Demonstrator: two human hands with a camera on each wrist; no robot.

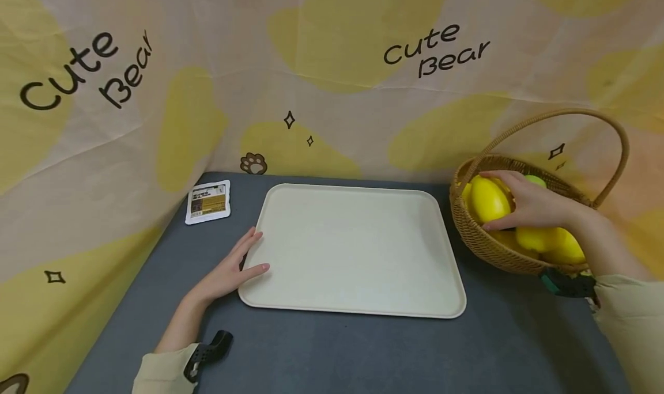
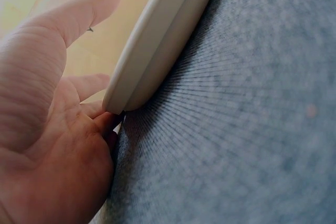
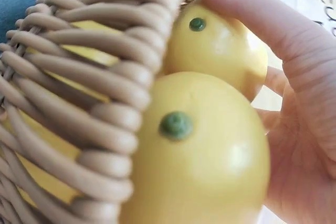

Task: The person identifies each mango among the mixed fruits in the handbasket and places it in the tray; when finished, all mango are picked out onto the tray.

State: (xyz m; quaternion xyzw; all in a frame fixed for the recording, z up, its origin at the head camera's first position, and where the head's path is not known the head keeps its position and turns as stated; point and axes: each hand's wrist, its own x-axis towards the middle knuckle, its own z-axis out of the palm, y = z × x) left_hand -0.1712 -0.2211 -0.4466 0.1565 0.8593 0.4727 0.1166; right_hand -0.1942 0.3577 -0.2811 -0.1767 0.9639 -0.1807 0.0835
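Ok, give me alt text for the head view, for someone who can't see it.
A person's right grip curls round a yellow fruit in a wicker basket at right, while the left grip touches the left edge of a white tray. A small packet lies on the grey table at back left; a "Cute Bear" cloth hangs behind.

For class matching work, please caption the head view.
Left hand at a white tray; right hand around a yellow fruit in a basket.

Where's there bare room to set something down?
Most of the tray, inside its rim; the left hand takes its left edge. Also the table nearside of the tray, between the wrist straps. Crowded: the basket, with yellow fruit and the right hand.
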